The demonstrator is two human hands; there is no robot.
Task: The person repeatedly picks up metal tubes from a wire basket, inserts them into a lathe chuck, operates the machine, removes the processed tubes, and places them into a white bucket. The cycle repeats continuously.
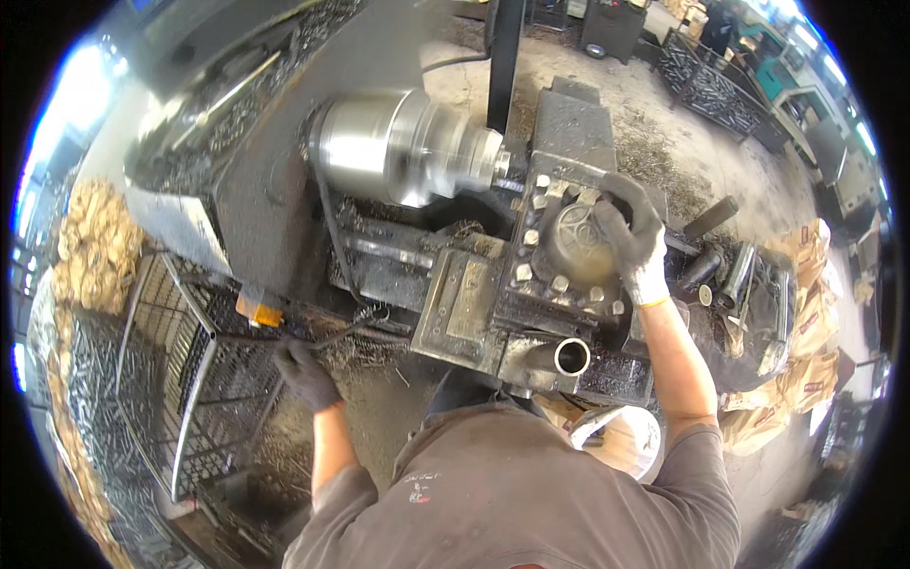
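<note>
My left hand [308, 376], in a dark glove, is closed at the end of a bent dark lever [346, 331] low on the front of a lathe. The right hand [632, 232], in a grey-and-white glove, curves over the right side of a square tool post [575, 248]. Its thumb and forefinger are apart, beside the round raised cap and a bolt head; nothing shows held in it. Left of the tool post, a shiny chuck [365, 145] carries a stepped metal workpiece [464, 156], blurred as if spinning. A hollow tube holder [570, 357] juts out nearest my body.
A wire-mesh cart [194, 379] stands at my left, beside heaped metal parts [104, 398]. Several metal cylinders [735, 275] lie on a tray at the right, near brown paper sacks [810, 318]. A white bucket [626, 438] is by my right side. Metal chips litter the floor.
</note>
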